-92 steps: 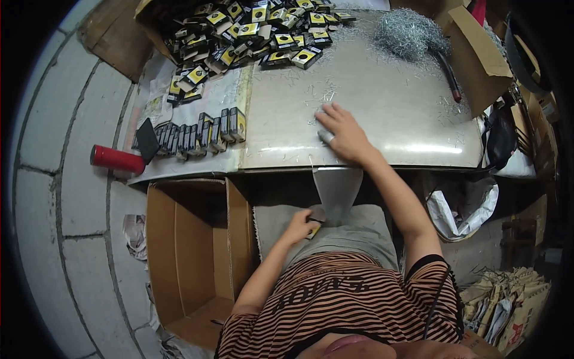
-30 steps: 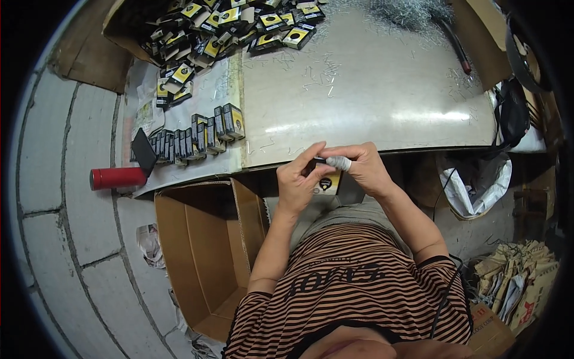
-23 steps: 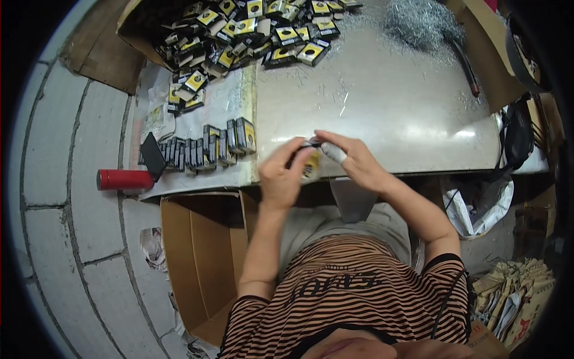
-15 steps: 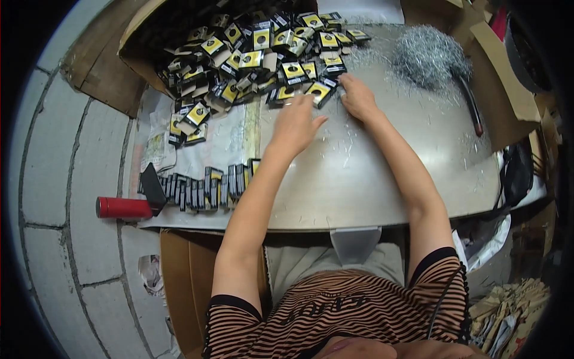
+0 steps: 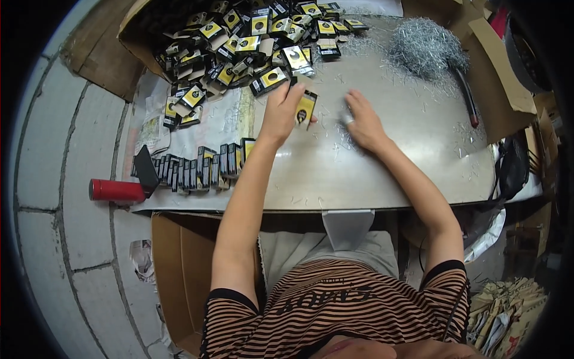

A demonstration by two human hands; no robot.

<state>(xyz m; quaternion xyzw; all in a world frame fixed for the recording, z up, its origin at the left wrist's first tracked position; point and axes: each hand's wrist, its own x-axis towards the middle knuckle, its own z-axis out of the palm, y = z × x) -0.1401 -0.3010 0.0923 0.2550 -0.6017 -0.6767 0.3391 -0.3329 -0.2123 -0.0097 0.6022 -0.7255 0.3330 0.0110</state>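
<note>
My left hand (image 5: 280,116) is closed on a small black-and-yellow box (image 5: 306,109), held upright with its pale end flap raised. Across a short gap, my right hand (image 5: 366,124) hovers low over the metal tabletop, its fingers slightly blurred and apart from the thumb. Loose silver pins (image 5: 345,141) lie scattered beside and under it; whether it touches any is unclear. Beyond my left hand spreads a heap of similar small boxes (image 5: 247,44), several with raised flaps.
A tangled mound of silver pins (image 5: 427,48) sits at the far right, beside a dark rod-like handle (image 5: 468,102). Boxes stand in a row (image 5: 194,172) at the near left, against a black bookend-like plate (image 5: 145,169) and a red cylinder (image 5: 116,190). Cardboard (image 5: 499,75) borders the right side.
My left hand has taken a box from the heap's near edge and drawn it slightly nearer. My right hand has left the boxes and moved toward me, over the loose pins.
</note>
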